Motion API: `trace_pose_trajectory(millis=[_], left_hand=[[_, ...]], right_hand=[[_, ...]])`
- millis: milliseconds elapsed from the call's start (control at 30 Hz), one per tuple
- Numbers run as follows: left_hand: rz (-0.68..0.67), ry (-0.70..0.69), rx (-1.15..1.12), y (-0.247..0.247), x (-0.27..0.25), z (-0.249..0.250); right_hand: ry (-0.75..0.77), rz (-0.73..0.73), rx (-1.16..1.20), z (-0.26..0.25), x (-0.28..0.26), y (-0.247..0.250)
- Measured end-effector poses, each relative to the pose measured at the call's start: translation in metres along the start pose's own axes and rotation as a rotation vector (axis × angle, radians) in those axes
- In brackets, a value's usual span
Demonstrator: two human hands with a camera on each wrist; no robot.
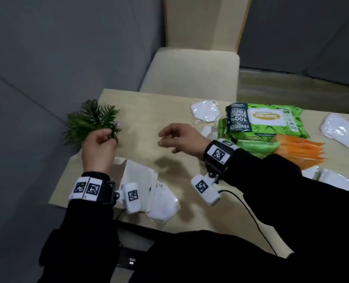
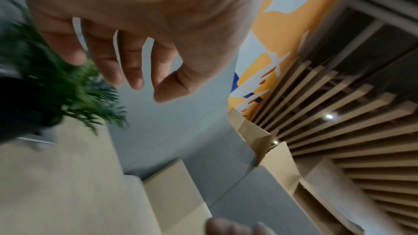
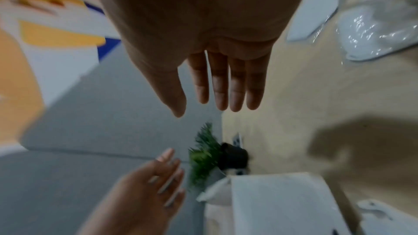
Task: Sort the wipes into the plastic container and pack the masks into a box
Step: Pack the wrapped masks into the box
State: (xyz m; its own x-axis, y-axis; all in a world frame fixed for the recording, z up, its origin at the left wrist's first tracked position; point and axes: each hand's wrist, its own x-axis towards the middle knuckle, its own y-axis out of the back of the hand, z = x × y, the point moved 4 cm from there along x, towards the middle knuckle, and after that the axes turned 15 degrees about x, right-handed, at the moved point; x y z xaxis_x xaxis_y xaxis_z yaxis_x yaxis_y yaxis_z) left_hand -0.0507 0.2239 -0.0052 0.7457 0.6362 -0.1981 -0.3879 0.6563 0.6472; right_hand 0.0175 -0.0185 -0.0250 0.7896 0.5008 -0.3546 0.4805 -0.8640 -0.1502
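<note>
My left hand (image 1: 108,135) hovers over the table's left end beside a small green plant (image 1: 89,119); its fingers (image 2: 133,71) hang relaxed and hold nothing. To its right, my right hand (image 1: 165,139) floats above bare table with straight, empty fingers (image 3: 221,92). Green wipe packs (image 1: 263,121) lie stacked behind my right wrist, with orange packs (image 1: 300,149) beside them. White masks in clear wrappers lie at the back (image 1: 205,110), far right (image 1: 339,129) and near the front edge (image 1: 163,207). A white box (image 1: 136,172) lies flat by my left wrist. No plastic container is in view.
The plant sits in a black pot (image 3: 233,155) near the table's left edge. A beige chair (image 1: 190,74) stands behind the table (image 1: 145,111), and grey wall panels run along the left. More wrapped masks (image 1: 337,180) lie at the right. A cable (image 1: 251,217) trails from my right wrist.
</note>
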Motion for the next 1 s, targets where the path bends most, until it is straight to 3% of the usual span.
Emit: trace_pose_trajectory(millis=[167,267,367,500,600,700,733,833,867,933,1000], left_hand=[[0.063,0.147,-0.086,0.009,0.007,-0.046],[0.060,0.333,-0.296,-0.006,0.005,-0.064],[-0.062,0.522,-0.531,-0.028,-0.003,-0.075],[-0.211,0.470,-0.668,-0.044,-0.011,-0.059],[-0.249,0.374,-0.555,-0.051,-0.007,-0.039],[-0.158,0.339,-0.446,-0.053,-0.001,-0.036],[-0.213,0.354,-0.440,-0.059,0.000,-0.036],[-0.232,0.535,-0.428,-0.074,0.009,-0.060],[-0.221,0.530,-0.393,-0.078,0.012,-0.071],[-0.329,0.565,-0.498,-0.092,0.019,-0.091],[-0.375,0.496,-0.553,-0.083,0.000,-0.063]], right_hand=[[-0.133,-0.154,-0.477,0.055,0.060,-0.071],[-0.174,-0.186,-0.572,0.075,0.079,-0.104],[-0.221,-0.148,-0.587,0.083,0.086,-0.117],[-0.055,-0.005,-0.460,0.058,0.074,-0.091],[0.056,0.065,-0.364,0.028,0.058,-0.059],[-0.088,-0.038,-0.549,0.029,0.048,-0.049],[-0.167,-0.058,-0.573,0.035,0.044,-0.050],[-0.278,-0.110,-0.681,0.064,0.035,-0.060],[-0.284,-0.102,-0.703,0.071,0.033,-0.064],[-0.253,-0.025,-0.695,0.077,0.031,-0.068],[-0.174,0.051,-0.656,0.065,0.028,-0.066]])
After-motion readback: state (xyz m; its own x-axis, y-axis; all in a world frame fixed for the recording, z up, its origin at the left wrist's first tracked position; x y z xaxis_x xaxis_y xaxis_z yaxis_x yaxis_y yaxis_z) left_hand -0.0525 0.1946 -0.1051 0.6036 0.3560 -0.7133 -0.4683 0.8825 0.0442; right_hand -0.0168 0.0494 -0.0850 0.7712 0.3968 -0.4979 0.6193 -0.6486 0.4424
